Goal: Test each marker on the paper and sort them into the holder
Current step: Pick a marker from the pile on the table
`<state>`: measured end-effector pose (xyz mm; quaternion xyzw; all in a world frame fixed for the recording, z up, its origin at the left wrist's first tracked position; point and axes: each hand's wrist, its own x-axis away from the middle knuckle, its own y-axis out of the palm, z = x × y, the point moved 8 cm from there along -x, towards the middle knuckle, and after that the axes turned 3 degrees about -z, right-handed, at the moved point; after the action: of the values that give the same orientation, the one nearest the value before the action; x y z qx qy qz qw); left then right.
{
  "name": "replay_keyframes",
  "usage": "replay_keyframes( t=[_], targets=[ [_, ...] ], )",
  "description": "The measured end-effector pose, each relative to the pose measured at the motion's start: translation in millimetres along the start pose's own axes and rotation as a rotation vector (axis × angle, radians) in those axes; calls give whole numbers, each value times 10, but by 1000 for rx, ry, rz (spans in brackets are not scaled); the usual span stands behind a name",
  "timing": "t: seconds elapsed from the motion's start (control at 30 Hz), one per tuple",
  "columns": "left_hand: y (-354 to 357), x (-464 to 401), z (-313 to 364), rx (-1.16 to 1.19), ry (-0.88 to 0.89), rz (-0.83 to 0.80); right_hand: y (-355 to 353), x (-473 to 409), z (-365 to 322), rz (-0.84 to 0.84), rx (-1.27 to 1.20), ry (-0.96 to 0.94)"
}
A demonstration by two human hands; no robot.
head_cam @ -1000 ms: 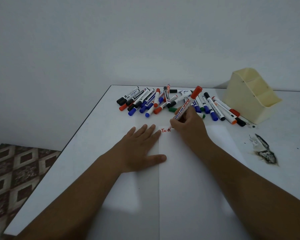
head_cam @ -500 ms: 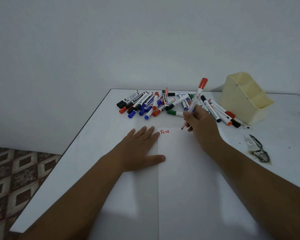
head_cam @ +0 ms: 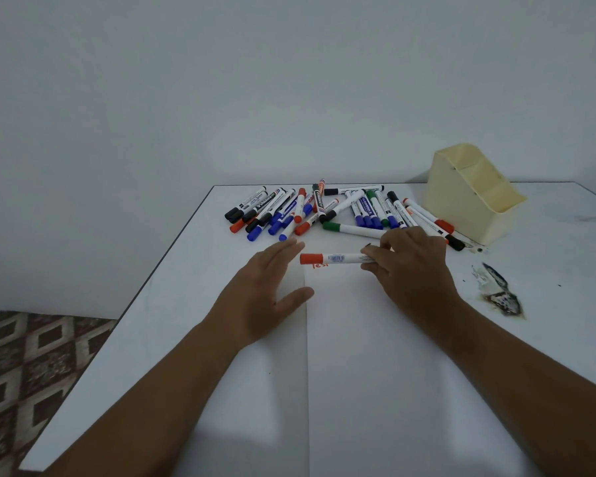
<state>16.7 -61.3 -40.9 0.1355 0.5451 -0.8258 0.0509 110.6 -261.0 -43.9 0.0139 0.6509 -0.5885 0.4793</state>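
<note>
- currently: white table [head_cam: 159,304] fills the lower view, set against a plain pale wall; patterned floor [head_cam: 31,366] shows at lower left.
- white paper [head_cam: 358,373] lies flat on the table in front of the person, a lengthwise crease down its middle; red lettering [head_cam: 319,266] sits near its far edge, partly hidden behind the held marker.
- cream holder [head_cam: 472,197] stands at the far right of the table, compartments stepped in tiers, just beside the pile.
- pile of markers [head_cam: 324,211] lies along the far side: black, blue, red and green caps, loosely overlapping.
- dark smudge [head_cam: 499,294] marks the table right of the paper.
- left hand [head_cam: 265,294] is relaxed, fingers straight, at the paper's left part, fingertips near the marker's cap.
- right hand [head_cam: 413,266] grasps the red marker [head_cam: 334,258] by its white barrel; marker is horizontal above the paper's far edge, red cap pointing left.
</note>
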Motion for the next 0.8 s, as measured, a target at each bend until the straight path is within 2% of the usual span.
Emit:
replay_keyframes(
  t=[0.13,0.23,0.33,0.57,0.67,0.8],
  targets=[
    [24,-102,195,-98,104,99,-87,4,-75,57,-66,-61],
    [102,-146,217,-185,178,146,-69,-7,-94,34,-177,-95],
    [111,-146,171,-151,170,193,-35,-9,-117,6,-249,-124],
    [174,-185,161,-186,177,141,-73,17,-105,55,-274,-139],
    [218,-188,217,-185,168,54,-114,33,-154,88,-276,-177],
    [279,-214,157,-202,51,-94,-99,42,-137,93,-273,-172]
  ],
)
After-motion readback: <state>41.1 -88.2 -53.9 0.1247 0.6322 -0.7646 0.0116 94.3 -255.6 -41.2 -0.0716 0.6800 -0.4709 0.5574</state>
